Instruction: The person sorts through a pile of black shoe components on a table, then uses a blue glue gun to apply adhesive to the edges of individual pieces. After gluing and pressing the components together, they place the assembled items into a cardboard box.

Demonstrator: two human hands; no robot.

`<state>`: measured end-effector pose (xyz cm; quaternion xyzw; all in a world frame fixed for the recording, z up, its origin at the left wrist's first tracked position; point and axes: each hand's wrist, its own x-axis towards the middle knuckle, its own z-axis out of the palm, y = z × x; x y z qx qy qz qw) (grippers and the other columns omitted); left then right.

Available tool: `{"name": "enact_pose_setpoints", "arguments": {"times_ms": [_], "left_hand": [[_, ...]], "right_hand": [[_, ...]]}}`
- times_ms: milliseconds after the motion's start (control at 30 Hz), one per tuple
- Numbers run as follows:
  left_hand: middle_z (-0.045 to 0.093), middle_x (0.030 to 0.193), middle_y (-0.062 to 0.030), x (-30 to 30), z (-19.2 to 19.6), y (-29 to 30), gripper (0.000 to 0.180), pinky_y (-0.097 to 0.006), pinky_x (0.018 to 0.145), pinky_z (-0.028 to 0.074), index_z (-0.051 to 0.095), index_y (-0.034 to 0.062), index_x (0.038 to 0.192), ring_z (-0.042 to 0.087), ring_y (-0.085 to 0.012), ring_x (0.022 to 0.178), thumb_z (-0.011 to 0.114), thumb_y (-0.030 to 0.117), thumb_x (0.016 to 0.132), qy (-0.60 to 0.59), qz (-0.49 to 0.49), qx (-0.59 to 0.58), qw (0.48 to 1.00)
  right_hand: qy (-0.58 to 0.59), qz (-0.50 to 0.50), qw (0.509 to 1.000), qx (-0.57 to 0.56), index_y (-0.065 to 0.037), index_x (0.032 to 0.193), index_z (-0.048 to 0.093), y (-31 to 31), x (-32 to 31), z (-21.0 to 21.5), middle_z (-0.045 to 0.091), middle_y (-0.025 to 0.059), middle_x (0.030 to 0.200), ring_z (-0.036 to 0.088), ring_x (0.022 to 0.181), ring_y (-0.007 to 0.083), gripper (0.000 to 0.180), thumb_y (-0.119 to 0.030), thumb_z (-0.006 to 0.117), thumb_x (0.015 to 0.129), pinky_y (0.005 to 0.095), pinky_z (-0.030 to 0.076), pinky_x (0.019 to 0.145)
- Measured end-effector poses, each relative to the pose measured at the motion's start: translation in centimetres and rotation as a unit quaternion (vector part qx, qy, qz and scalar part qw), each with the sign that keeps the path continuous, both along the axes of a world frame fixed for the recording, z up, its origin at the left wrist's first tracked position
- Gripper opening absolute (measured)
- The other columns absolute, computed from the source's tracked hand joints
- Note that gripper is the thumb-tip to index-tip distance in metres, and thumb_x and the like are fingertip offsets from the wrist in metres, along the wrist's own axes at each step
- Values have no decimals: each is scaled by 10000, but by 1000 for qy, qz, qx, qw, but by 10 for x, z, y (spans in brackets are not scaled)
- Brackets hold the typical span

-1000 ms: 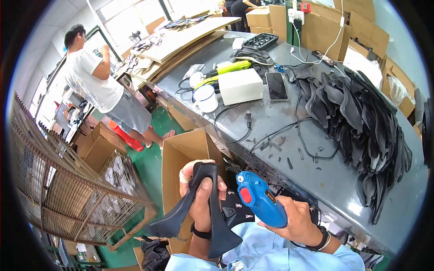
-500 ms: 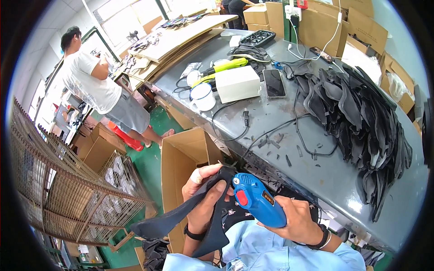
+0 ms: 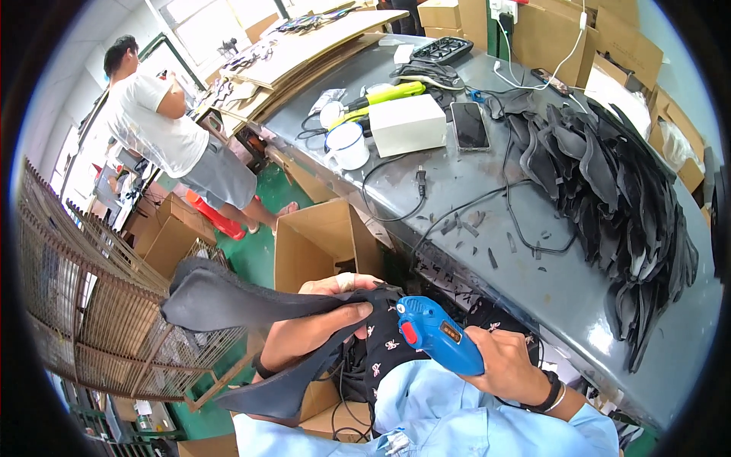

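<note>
My left hand (image 3: 331, 308) is closed on a black, soft molded foam piece (image 3: 251, 305), pinching it near one end. Two long curved flaps spread from the grip toward the left. My right hand (image 3: 504, 364) wraps round the handle of a blue handheld electric cutter (image 3: 438, 335) with a red button. The cutter's head is beside the pinched end of the foam piece; its tip is too small and dark to tell whether it touches.
A pile of similar black pieces (image 3: 601, 175) covers the right of the grey table (image 3: 472, 206), with cords and dark scraps. A white box (image 3: 407, 126), phone (image 3: 470, 126) and mug (image 3: 348, 146) stand farther back. An open carton (image 3: 324, 240) is below; a person (image 3: 156, 129) stands at left.
The foam piece has swung up and outward to the left, its flaps spread wider apart. My left forearm has shifted left. The cutter has stayed nearly in place.
</note>
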<state>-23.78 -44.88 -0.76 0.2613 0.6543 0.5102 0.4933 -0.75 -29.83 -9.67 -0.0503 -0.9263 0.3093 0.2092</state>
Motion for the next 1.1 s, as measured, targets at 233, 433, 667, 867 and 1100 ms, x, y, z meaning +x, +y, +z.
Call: {"name": "enact_pose_setpoints", "arguments": {"times_ms": [233,433,667,867,1100], "left_hand": [[625,922,-49,-6,1,9,322,-205,627,471,536,-12,1176,588,-82,705,591,55,865,58,-101,-69,991],[634,963,-57,-3,-17,13,313,-214,691,488,549,-10,1178,587,-88,866,567,7,867,89,-123,-76,986],[633,1015,-65,-3,-63,20,369,-251,787,481,563,0,1165,596,-134,895,625,-4,801,155,-157,73,973],[629,1004,-81,-7,1,19,502,-264,835,470,548,18,1155,597,-149,935,756,198,736,265,-176,-3,948],[561,1067,-114,18,-37,29,391,-329,890,426,512,3,1101,547,-193,982,665,150,773,129,330,387,851]], "right_hand": [[-16,10,1000,16,10,1079,504,-5,2,-10,590,106,676,588,546,274,612,-152,805,571,348,458,518],[-6,23,1000,-2,-10,1098,497,-9,3,-9,568,91,651,563,526,272,630,-163,801,567,349,440,510],[9,25,999,-31,-13,1092,503,-15,-1,1,591,106,671,582,539,286,603,-160,798,587,353,458,525],[3,-22,999,-43,-6,1093,508,-8,-5,-5,619,127,692,620,571,292,575,-149,793,615,361,482,514],[11,-34,999,-22,3,1092,506,-4,-7,-6,618,126,670,621,553,285,573,-146,795,621,352,480,495]]}}
